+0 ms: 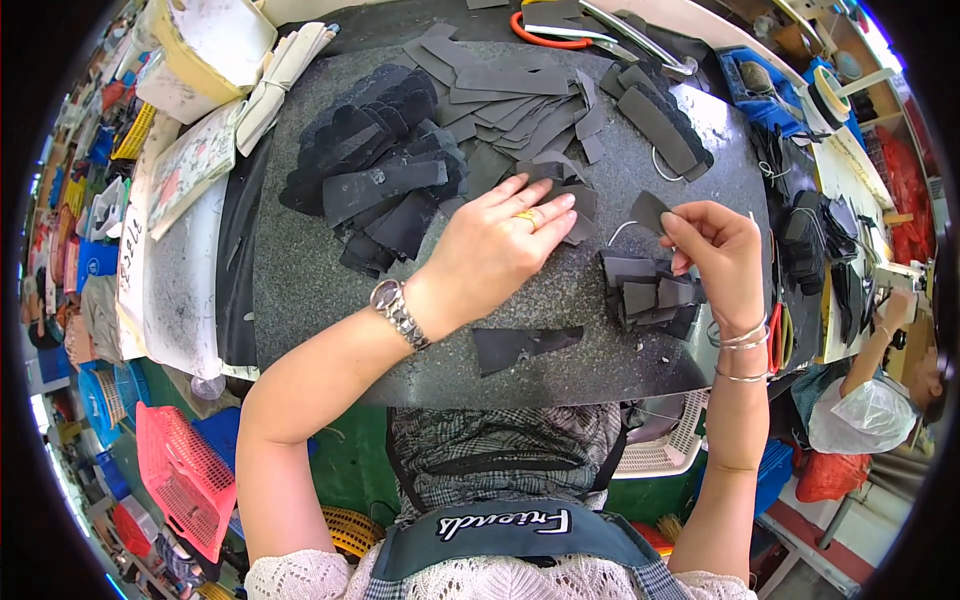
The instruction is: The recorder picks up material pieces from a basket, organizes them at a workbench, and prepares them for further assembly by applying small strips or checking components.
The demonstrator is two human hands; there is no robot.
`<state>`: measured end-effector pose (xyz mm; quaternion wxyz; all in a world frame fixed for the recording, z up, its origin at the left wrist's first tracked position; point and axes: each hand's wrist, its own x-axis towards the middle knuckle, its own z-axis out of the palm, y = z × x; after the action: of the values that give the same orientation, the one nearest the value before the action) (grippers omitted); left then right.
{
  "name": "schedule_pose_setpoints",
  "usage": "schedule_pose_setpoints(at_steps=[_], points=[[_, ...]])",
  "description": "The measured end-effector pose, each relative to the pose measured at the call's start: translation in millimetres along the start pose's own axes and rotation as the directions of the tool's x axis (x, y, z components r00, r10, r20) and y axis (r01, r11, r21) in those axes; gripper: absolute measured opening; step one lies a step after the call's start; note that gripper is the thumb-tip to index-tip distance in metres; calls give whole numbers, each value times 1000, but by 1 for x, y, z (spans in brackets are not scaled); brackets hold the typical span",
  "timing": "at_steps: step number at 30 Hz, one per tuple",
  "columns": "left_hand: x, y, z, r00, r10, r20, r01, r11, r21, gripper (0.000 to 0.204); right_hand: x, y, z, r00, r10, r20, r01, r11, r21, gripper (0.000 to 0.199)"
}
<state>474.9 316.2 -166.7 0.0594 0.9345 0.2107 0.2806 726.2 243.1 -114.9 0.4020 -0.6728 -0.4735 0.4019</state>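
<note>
My right hand [722, 262] pinches a small dark grey piece of sheet material [651, 212] between thumb and fingers, raised over the right side of the stone slab. My left hand [490, 245] lies palm down near the middle, fingers stretched over a small stack of grey pieces [572, 205]; the fingertips touch it. Below the right hand sits a cluster of small dark pieces [650, 295]. Nearer to me lie a few flat scraps [505, 348]. Beyond the left hand spreads a loose heap of grey strips [515, 85], with overlapping black pieces [385, 185] to its left.
The speckled slab [300, 345] covers the worktop. At the back are orange-handled scissors [560, 40] and a stack of strips [660, 125]. A blue basket [755, 90] stands at the far right, a pink basket [185, 475] at lower left. Another person [865, 410] works at right.
</note>
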Motion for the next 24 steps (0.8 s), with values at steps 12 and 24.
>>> schedule_pose_setpoints(at_steps=[12,24], points=[[-59,56,-76,990,-8,-144,-24,974,-224,33,-76,-29,59,883,58,466,-307,823,478,16],[-129,89,-51,986,-160,38,150,969,196,31,-54,-11,97,909,93,407,-92,996,-21,21]])
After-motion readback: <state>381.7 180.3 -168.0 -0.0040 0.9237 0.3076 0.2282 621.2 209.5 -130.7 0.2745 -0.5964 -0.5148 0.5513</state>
